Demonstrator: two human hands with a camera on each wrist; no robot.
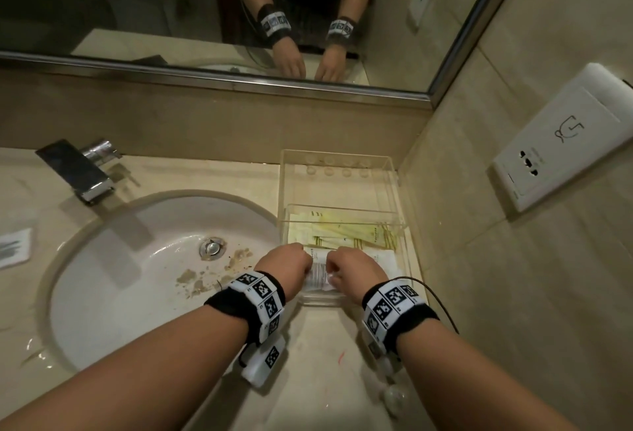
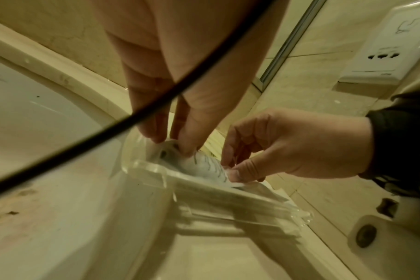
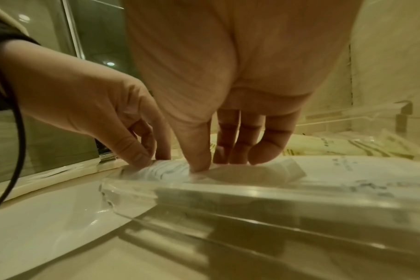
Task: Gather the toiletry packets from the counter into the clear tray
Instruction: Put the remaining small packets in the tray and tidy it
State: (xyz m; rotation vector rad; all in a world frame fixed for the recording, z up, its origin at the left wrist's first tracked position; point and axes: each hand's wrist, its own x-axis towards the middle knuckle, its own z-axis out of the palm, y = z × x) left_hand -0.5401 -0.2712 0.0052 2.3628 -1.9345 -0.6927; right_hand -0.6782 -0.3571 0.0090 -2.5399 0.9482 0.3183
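Both your left hand point(image 1: 286, 264) and right hand point(image 1: 354, 269) pinch the white packet point(image 1: 317, 273); press it flat beneath your fingertips inside the tray point(image 1: 394, 190).

Clear glossy plastic tray point(image 1: 394, 187) — crinkly white packet point(image 1: 318, 271), polished stone counter point(image 1: 191, 170), chrome faucet point(image 1: 89, 170).

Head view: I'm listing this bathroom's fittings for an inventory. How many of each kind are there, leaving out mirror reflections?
Faucet: 1
Sink basin: 1
Mirror: 1
Wall socket plate: 1
Clear tray: 1
Total: 5
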